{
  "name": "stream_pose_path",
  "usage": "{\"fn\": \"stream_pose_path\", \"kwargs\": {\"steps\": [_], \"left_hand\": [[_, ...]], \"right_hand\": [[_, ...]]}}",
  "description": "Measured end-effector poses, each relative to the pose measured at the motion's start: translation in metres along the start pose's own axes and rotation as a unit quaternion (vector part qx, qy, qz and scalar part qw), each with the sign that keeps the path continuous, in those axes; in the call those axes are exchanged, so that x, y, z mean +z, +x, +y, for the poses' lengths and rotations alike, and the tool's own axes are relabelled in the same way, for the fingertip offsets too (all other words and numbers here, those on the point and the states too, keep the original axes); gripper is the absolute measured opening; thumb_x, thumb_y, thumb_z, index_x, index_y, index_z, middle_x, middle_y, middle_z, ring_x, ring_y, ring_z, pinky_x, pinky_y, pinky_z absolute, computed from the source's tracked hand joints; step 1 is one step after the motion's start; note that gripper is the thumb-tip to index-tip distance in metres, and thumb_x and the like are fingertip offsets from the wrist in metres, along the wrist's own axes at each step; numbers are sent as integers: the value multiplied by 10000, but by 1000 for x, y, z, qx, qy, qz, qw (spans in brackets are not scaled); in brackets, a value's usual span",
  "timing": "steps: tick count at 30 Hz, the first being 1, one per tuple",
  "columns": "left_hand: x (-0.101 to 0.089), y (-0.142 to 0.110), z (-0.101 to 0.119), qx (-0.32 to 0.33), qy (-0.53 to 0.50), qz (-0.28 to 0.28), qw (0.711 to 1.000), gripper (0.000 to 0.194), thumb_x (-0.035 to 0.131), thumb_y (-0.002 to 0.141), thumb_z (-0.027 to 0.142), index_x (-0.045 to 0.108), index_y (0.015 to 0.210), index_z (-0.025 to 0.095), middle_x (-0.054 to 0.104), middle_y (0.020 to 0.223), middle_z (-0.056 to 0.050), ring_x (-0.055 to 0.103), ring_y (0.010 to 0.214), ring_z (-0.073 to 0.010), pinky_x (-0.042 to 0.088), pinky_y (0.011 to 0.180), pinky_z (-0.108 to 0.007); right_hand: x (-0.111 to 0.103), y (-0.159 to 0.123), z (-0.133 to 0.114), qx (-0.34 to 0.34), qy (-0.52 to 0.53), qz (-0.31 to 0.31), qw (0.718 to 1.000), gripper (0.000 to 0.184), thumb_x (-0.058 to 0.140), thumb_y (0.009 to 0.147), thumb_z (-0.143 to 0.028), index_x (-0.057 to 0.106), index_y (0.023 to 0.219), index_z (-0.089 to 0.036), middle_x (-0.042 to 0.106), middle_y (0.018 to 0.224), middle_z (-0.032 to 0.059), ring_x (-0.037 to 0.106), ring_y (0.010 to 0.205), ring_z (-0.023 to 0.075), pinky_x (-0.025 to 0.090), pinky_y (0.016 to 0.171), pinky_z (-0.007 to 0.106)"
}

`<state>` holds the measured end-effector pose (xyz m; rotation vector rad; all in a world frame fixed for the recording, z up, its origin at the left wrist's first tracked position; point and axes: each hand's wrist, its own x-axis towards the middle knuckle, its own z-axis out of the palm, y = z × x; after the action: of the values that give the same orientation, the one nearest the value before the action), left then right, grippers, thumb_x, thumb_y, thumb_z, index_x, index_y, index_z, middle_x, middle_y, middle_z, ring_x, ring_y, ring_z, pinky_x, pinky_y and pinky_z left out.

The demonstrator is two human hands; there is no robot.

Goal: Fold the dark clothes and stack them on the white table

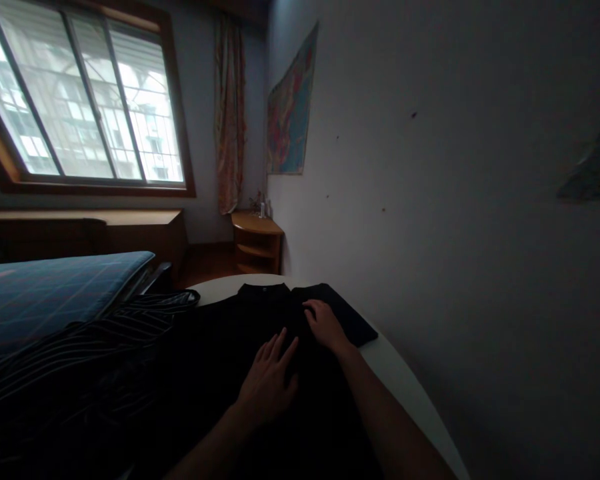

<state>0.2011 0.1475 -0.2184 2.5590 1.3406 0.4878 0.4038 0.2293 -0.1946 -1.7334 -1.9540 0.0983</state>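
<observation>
Dim light falls on the white table (400,383), where a black shirt (215,347) lies spread beneath the left hand (269,380) and right hand (326,323), its collar (264,289) just ahead of them. Light, flat palms working outward would best smooth the cloth without dragging it. Both seem to rest on it, the left's fingers fanned apart, the right's loosely bent, neither visibly pinching.

The left hand (269,383) and right hand (326,325) are showing bare; 2 forearms (380,403), apparently uncovered in this dimness, are tapering wristward.
</observation>
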Motion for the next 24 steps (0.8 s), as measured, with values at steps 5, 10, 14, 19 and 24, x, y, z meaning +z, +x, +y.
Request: {"fn": "stream_pose_path", "kwargs": {"steps": [5, 10, 14, 19, 24], "left_hand": [[-6, -2, 4, -14, -8, -13, 1000, 698, 517, 874, 314, 301, 1535, 268, 207, 1626, -106, 262, 1463, -319, 233, 1185, -516], [-4, -2, 2, 0, -5, -11, 1000, 708, 515, 878, 335, 276, 1543, 288, 220, 1625, -87, 267, 1461, -317, 223, 1187, -524], [-3, -1, 1, -2, -1, -27, 1000, 717, 512, 882, 367, 258, 1549, 295, 251, 1616, -84, 262, 1463, -321, 225, 1184, -532], [-4, 0, 2, -6, 7, -29, 1000, 724, 510, 881, 361, 243, 1551, 302, 290, 1601, -82, 242, 1472, -300, 204, 1193, -519], [-3, 0, 1, -7, 7, -33, 999, 704, 498, 895, 390, 252, 1548, 301, 266, 1610, -78, 216, 1481, -299, 196, 1197, -513]], "right_hand": [[-5, 33, 18, 100, -15, 33, 994, 432, 488, 943, -307, 551, 1320, -104, 626, 1247, 188, 601, 1151, 251, 438, 987, 371], [-3, 61, 22, 89, -24, -17, 996, 452, 586, 909, -390, 573, 1315, -192, 676, 1209, 116, 631, 1110, 223, 446, 957, 329], [0, 77, 20, 93, -36, -29, 995, 230, 565, 918, -264, 685, 1107, -208, 714, 1137, 79, 643, 1084, 196, 440, 941, 291], [8, 86, 20, 126, -51, -3, 991, 282, 441, 975, -215, 644, 1170, -197, 693, 1181, 104, 638, 1098, 210, 450, 915, 299], [13, 81, 26, 108, -57, -31, 992, 307, 542, 927, -215, 620, 1223, -210, 688, 1203, 90, 632, 1108, 212, 449, 918, 286]]}}
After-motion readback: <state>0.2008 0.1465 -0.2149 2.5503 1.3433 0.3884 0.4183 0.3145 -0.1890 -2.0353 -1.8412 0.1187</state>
